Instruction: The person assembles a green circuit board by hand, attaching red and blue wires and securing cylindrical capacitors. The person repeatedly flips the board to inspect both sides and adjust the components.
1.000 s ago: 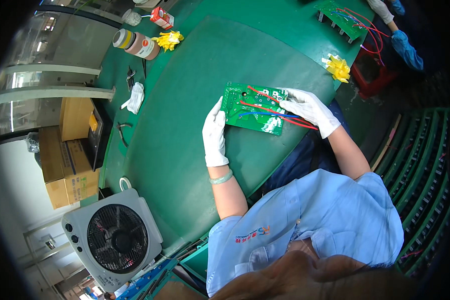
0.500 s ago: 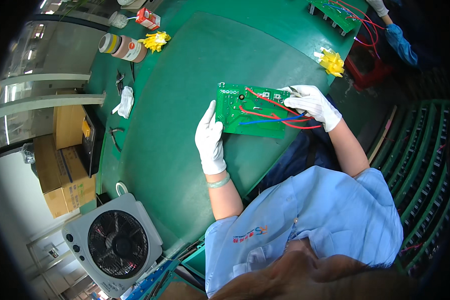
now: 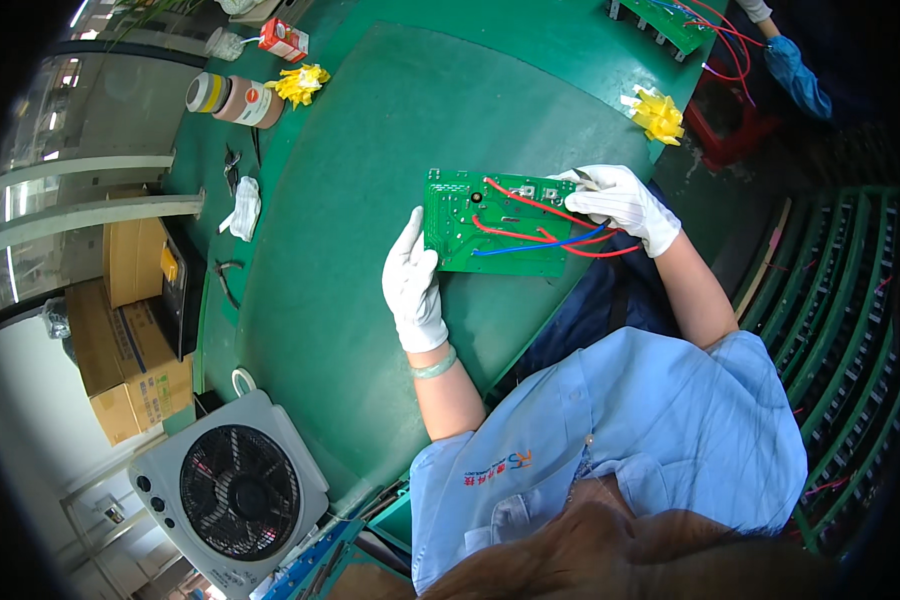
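A green circuit board (image 3: pixel 500 262) is held above the green work mat, with red wires (image 3: pixel 530 234) and a blue wire (image 3: pixel 515 248) running across it toward the right. My left hand (image 3: pixel 412 285), in a white glove, grips the board's left edge with the thumb over its face. At the upper right corner, my gloved right hand (image 3: pixel 625 205) is closed on the board. A thin, pointed piece, perhaps tweezers, shows by its fingers; its kind is unclear. The wire ends pass below the right hand.
On the left stand a fan (image 3: pixel 238 490), cardboard boxes (image 3: pixel 135 350), pliers (image 3: pixel 227 283), a white glove (image 3: pixel 242 210) and a bottle (image 3: pixel 250 102). Yellow bundles (image 3: pixel 658 116) lie at the mat's far edge. Another board (image 3: pixel 670 28) and a co-worker's sleeve (image 3: pixel 798 78) are top right. A slotted green rack (image 3: pixel 840 350) is at right.
The board and both hands sit slightly further left in the picture, as does much of the background. Both hands keep their grip on the board.
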Demonstrator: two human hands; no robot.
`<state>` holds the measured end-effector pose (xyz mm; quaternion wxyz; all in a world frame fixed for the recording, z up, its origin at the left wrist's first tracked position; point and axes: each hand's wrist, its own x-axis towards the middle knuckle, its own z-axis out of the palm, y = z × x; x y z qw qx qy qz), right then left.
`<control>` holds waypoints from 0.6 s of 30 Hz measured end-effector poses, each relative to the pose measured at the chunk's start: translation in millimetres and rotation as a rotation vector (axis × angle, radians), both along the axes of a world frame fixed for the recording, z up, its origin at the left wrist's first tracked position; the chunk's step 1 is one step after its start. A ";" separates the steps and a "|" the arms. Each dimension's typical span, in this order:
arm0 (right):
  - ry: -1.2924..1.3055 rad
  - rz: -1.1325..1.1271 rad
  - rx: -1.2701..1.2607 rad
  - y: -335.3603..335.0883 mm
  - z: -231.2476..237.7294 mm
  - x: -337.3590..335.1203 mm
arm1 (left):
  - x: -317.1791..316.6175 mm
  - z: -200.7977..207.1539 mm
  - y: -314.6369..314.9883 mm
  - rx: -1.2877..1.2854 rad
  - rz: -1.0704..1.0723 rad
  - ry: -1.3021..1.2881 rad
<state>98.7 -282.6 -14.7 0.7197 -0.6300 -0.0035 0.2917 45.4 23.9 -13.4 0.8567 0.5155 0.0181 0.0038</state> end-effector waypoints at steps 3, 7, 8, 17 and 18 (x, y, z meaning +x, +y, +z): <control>0.010 -0.005 -0.010 -0.4 -1.8 0.6 | -0.4 -0.2 0.9 0.000 -0.004 0.000; 0.010 0.029 0.013 -1.6 2.1 1.3 | -2.2 5.0 -2.2 0.008 -0.002 -0.018; 0.012 0.042 0.013 -1.8 5.6 1.6 | -2.6 4.0 -1.2 0.008 -0.008 -0.017; -0.037 0.089 0.083 4.7 14.1 3.6 | -3.5 6.3 -2.5 0.010 -0.046 0.006; -0.025 0.089 0.054 2.4 12.2 2.9 | -3.9 4.7 -2.6 0.022 -0.048 0.005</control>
